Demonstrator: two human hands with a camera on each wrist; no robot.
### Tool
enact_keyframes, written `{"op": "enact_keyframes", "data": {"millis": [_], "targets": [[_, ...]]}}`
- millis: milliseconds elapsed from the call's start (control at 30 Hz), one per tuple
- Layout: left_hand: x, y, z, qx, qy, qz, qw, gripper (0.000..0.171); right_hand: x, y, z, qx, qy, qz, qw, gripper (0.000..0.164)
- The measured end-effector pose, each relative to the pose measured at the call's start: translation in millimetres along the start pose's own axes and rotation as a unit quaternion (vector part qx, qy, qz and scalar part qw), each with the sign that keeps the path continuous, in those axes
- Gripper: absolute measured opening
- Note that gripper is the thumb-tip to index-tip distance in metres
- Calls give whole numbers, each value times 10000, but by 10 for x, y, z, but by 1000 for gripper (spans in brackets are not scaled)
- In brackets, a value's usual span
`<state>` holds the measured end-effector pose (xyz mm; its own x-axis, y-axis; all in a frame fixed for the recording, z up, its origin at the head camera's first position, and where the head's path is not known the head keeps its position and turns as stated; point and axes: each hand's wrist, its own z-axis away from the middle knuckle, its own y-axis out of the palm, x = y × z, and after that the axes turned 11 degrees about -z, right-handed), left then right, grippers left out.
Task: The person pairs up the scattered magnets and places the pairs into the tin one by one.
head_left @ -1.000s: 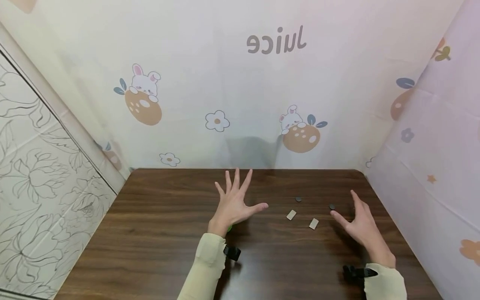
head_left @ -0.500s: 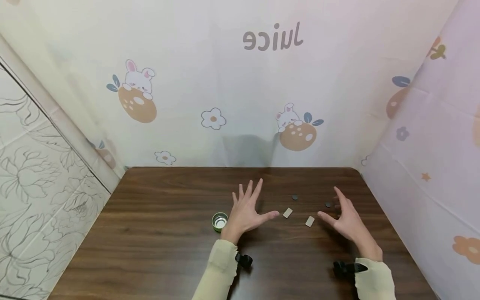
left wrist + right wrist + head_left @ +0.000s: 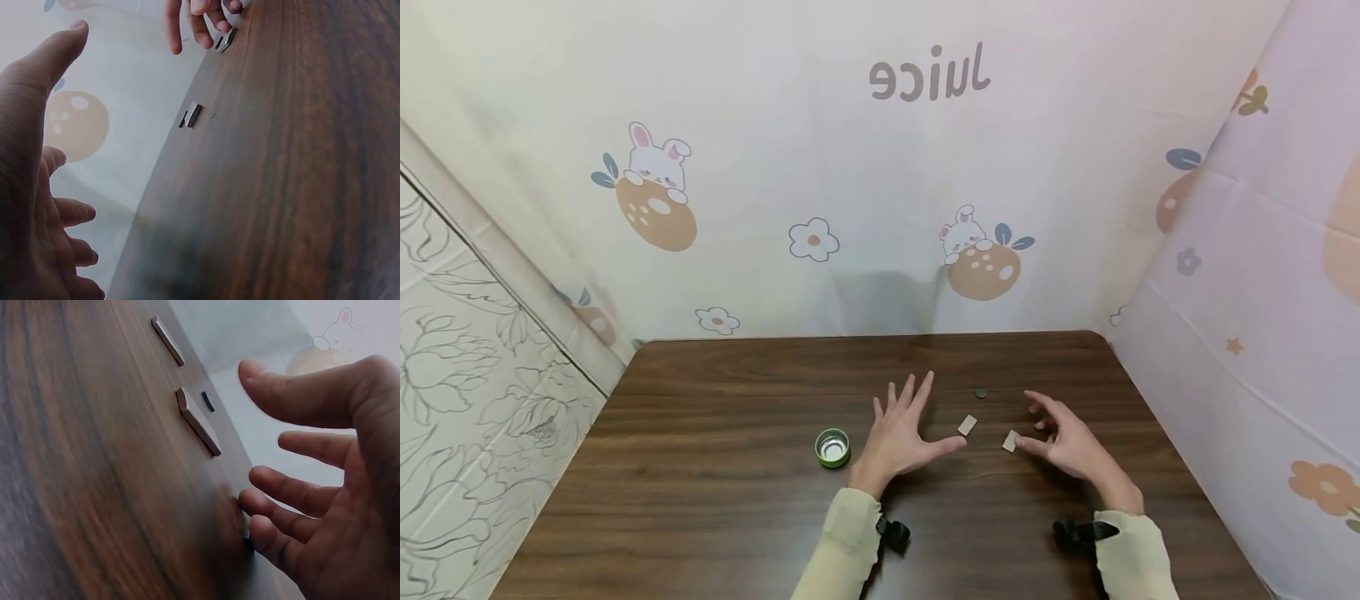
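Note:
In the head view my left hand hovers over the table with fingers spread, its thumb near a small beige tile. My right hand is above the table, fingers loosely bent, holding nothing. Its thumb tip overlaps the edge of a second beige tile in the head view; the right wrist view shows that tile apart from the thumb. A small dark disc lies behind the left tile. Another dark disc is partly hidden behind the right fingers in the right wrist view.
A small round green tin, silver inside and without a lid, stands left of my left hand. The brown wooden table meets a printed curtain at its back edge. Black camera mounts sit at both wrists.
My right hand has moved left, toward the right tile, covering the right disc in the head view, and its fingers have bent more. My left hand has shifted right, uncovering the green tin.

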<state>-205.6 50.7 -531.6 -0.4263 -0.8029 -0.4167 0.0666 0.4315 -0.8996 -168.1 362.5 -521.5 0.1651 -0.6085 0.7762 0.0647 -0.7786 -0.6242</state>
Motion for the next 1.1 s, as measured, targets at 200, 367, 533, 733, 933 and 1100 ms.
{"op": "enact_keyframes", "data": {"millis": [200,367,533,733,933,1100], "targets": [[-10,54,-4,35,29,34,10000,109,37,59,-27,288,-167,49,9994,72],[-57,104,-17,145,166,-13,9998,107,10,80,-18,502,-213,23,9985,64],[-119,157,-38,179,282,-111,9994,107,-37,102,-2,507,-28,192,9985,58],[-161,218,-11,291,275,-199,9990,107,-70,112,29,764,188,37,9969,57],[-131,226,-11,244,282,-212,9991,106,-89,113,36,890,193,24,9958,46],[-107,215,-34,155,265,-192,9993,107,-59,103,-24,831,129,142,9964,34]]}}
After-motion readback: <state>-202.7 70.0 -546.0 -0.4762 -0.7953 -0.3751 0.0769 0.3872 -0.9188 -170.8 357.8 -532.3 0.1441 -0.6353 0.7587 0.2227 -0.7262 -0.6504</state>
